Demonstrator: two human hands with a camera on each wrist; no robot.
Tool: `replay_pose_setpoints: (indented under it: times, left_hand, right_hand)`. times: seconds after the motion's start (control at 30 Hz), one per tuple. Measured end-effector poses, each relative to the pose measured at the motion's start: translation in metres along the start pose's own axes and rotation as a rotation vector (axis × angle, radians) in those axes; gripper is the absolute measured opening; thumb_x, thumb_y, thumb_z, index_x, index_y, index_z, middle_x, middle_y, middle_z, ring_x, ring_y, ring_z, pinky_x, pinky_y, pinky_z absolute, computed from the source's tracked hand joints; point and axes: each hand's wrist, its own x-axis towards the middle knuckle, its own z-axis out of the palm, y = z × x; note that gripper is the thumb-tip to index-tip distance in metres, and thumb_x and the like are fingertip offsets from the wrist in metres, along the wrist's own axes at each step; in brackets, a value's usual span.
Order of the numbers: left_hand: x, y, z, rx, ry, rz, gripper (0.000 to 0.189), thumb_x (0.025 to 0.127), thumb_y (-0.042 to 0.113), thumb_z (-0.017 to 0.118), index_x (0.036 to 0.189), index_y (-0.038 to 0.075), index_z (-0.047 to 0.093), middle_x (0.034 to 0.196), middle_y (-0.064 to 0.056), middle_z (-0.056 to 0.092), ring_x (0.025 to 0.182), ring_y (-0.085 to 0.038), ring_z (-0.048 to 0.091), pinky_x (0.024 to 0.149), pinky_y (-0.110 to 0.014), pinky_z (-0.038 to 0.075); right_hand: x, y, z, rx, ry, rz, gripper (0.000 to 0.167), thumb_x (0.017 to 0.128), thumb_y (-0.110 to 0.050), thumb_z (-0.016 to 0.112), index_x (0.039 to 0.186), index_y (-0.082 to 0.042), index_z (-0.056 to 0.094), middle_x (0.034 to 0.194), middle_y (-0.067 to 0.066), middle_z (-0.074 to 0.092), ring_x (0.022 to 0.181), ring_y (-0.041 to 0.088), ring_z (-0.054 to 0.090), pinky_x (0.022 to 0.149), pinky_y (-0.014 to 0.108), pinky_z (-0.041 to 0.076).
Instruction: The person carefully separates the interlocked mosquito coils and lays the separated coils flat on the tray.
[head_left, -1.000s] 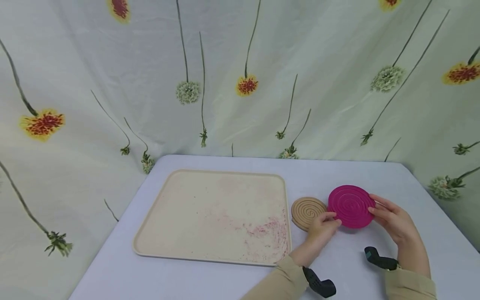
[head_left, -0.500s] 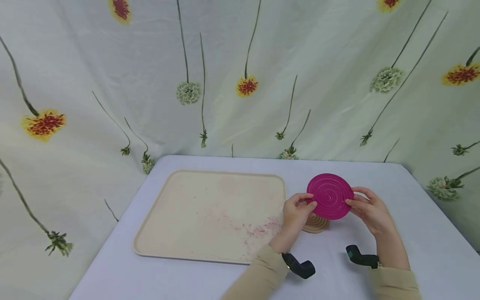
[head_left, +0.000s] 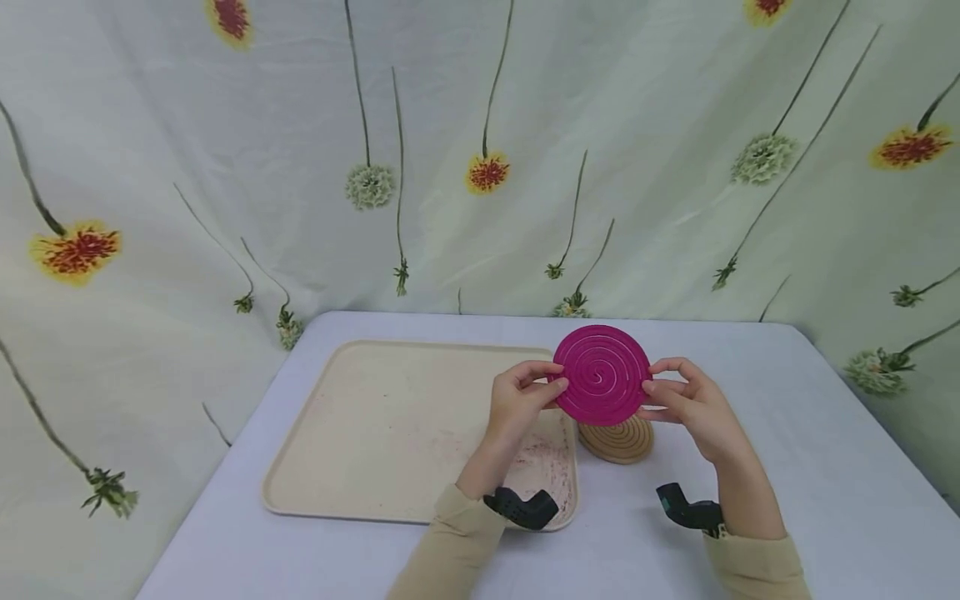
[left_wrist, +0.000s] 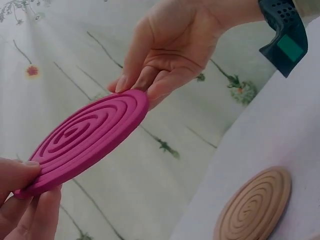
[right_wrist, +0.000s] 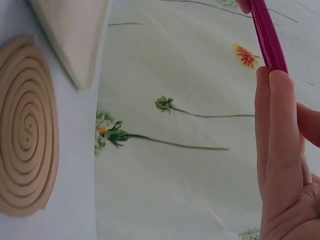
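A round magenta coaster [head_left: 600, 375] with a spiral groove is held up above the table, its grooved face toward the head camera. My left hand [head_left: 517, 404] pinches its left edge between thumb and fingers. At the opposite edge, my right hand [head_left: 693, 408] pinches it the same way. The left wrist view has the coaster [left_wrist: 82, 140] tilted, with the fingers of both hands on its rim. Edge-on in the right wrist view, the coaster [right_wrist: 270, 37] rises from the right hand's fingertips. A tan spiral coaster [head_left: 617, 442] lies on the table below, partly covered by the magenta one.
A cream rectangular tray [head_left: 390, 433] with reddish marks in its lower right corner lies on the white-covered table [head_left: 750, 358], left of the tan coaster. My left forearm crosses its right part. Behind the table hangs a flower-printed cloth [head_left: 300, 167].
Both hands have carried the magenta coaster leftward and upward, from right of the tan coaster to above it and the tray's right edge. The tray and tan coaster stay put.
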Motion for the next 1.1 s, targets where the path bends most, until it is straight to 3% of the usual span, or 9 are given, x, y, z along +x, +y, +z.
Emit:
replay_pose_setpoints:
  times: [0.2,0.37,0.53,0.77,0.87,1.0,1.1]
  left_hand:
    - [-0.007,0.019,-0.028,0.048,-0.018,0.07,0.021,0.082,-0.002,0.068,0.102,-0.009,0.065,0.093,-0.022,0.064,0.071,-0.015,0.067,0.07,-0.034,0.057]
    - [-0.008,0.026,-0.04,0.058,0.008,0.088,0.02,0.082,-0.003,0.068,0.101,-0.008,0.066,0.094,-0.024,0.064,0.071,-0.015,0.066,0.069,-0.033,0.057]
    - [-0.008,0.026,-0.044,0.095,0.039,0.078,0.023,0.08,-0.001,0.072,0.101,-0.008,0.066,0.092,-0.017,0.065,0.071,-0.014,0.065,0.069,-0.031,0.057]
    - [-0.007,0.026,-0.047,0.149,0.024,0.096,0.021,0.078,-0.003,0.073,0.097,-0.008,0.066,0.092,-0.019,0.066,0.071,-0.019,0.066,0.069,-0.03,0.057]
    - [-0.008,0.026,-0.047,0.159,0.026,0.091,0.021,0.078,-0.003,0.073,0.097,-0.007,0.066,0.092,-0.018,0.066,0.072,-0.02,0.066,0.069,-0.03,0.057]
    - [-0.008,0.026,-0.047,0.135,0.035,0.079,0.023,0.078,-0.002,0.073,0.099,-0.007,0.066,0.092,-0.017,0.065,0.072,-0.018,0.066,0.069,-0.031,0.057]
    - [-0.008,0.026,-0.047,0.082,0.048,0.068,0.024,0.078,-0.004,0.072,0.1,-0.009,0.065,0.09,-0.016,0.065,0.071,-0.016,0.066,0.068,-0.031,0.057]
  right_hand:
    - [0.007,-0.012,0.02,0.04,-0.083,-0.043,0.019,0.093,-0.001,0.054,0.106,0.007,0.042,0.085,0.002,0.069,0.072,0.023,0.07,0.067,0.033,0.056]
    - [0.011,-0.012,0.032,0.061,-0.093,-0.055,0.012,0.093,-0.002,0.054,0.101,0.001,0.046,0.085,0.002,0.069,0.072,0.025,0.069,0.069,0.034,0.056]
    - [0.009,-0.007,0.04,0.06,-0.083,-0.033,0.012,0.093,-0.002,0.055,0.1,0.002,0.046,0.085,0.002,0.07,0.072,0.023,0.069,0.069,0.033,0.056]
    - [0.006,-0.008,0.045,0.005,-0.052,-0.053,0.016,0.092,0.0,0.055,0.098,0.013,0.047,0.083,0.003,0.069,0.07,0.018,0.068,0.065,0.03,0.057]
    - [0.006,-0.008,0.047,-0.006,-0.03,-0.032,0.018,0.092,-0.001,0.056,0.099,0.012,0.046,0.084,0.01,0.069,0.069,0.019,0.068,0.066,0.029,0.057]
    - [0.008,-0.009,0.05,-0.004,0.003,0.01,0.026,0.092,-0.006,0.059,0.107,0.008,0.043,0.087,0.014,0.07,0.07,0.02,0.069,0.067,0.029,0.057]
    - [0.008,-0.009,0.051,0.016,0.003,0.037,0.038,0.092,-0.01,0.06,0.12,0.005,0.041,0.092,0.01,0.071,0.075,0.018,0.069,0.069,0.03,0.056]
